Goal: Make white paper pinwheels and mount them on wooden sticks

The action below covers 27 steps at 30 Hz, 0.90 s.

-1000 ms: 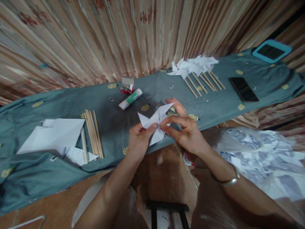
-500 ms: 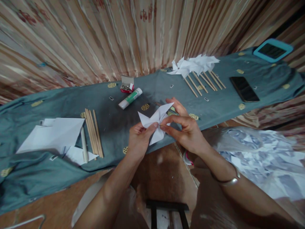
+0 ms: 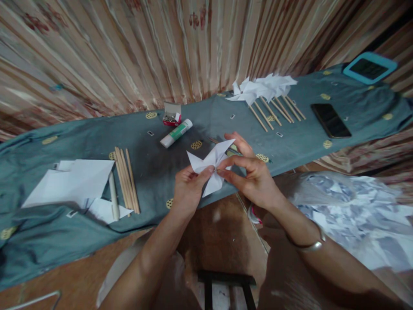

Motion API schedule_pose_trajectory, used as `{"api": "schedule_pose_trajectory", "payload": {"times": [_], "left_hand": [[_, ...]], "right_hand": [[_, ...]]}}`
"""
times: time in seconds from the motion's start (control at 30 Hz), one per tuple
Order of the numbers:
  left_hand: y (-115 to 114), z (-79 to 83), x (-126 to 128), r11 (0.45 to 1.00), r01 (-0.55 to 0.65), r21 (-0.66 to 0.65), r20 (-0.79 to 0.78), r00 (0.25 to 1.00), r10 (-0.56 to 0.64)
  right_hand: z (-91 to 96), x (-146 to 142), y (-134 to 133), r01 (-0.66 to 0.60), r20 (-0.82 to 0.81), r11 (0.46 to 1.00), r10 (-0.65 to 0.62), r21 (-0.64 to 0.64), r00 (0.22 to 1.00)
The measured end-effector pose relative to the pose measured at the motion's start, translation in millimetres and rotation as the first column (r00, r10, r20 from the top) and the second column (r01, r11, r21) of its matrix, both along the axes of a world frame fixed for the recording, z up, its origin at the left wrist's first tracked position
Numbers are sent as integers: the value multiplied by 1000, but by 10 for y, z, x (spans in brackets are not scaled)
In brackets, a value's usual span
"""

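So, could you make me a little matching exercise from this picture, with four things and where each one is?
1. Single white folded-paper pinwheel
2. White cylindrical tube with green label
3. Flat black phone
4. Loose pale wooden sticks

A. Beside the small open red box
B. Beside the white paper sheets
C. Between the left hand and right hand
D. Nearest the blue-framed rectangular device

Pairs: 1-C, 2-A, 3-D, 4-B

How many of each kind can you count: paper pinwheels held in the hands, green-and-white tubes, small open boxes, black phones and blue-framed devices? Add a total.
Paper pinwheel held by left hand and right hand: 1
Green-and-white tube: 1
Small open box: 1
Black phone: 1
Blue-framed device: 1
Total: 5
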<state>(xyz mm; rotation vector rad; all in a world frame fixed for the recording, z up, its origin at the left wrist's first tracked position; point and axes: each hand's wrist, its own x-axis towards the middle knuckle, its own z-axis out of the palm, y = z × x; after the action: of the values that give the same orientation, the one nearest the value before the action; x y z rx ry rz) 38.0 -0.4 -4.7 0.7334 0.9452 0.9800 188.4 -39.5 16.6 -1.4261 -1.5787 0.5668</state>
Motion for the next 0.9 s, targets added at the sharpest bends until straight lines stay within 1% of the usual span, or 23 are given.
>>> {"api": "schedule_pose_trajectory", "payload": {"times": [0.13,0.3,0.47,0.6,0.7,0.9], "left_hand": [[2,3,-5,1000,1,0,16,1000,-1],[0,-4,-7,1000,-1,7,30,1000,1],[0,3,-11,1000,14,16,34,999,-14],[4,3,-23,1000,28,14,20,999,-28],[10,-1,-29,999,37,24,11,999,-38],[17,3,-27,998,33,52,-13,999,-32]], "right_hand": [[2,-2,-2,-2,2,1000,2,4,1000],[21,-1,-5,-6,-13,1000,6,-20,1000],[16,4,0,-23,-74,998,18,-63,997],[2,11,15,-45,-157,995,30,-91,987],[-7,19,30,-56,-206,995,37,-87,978],[-46,29,46,-44,-248,996,23,-82,968]]}}
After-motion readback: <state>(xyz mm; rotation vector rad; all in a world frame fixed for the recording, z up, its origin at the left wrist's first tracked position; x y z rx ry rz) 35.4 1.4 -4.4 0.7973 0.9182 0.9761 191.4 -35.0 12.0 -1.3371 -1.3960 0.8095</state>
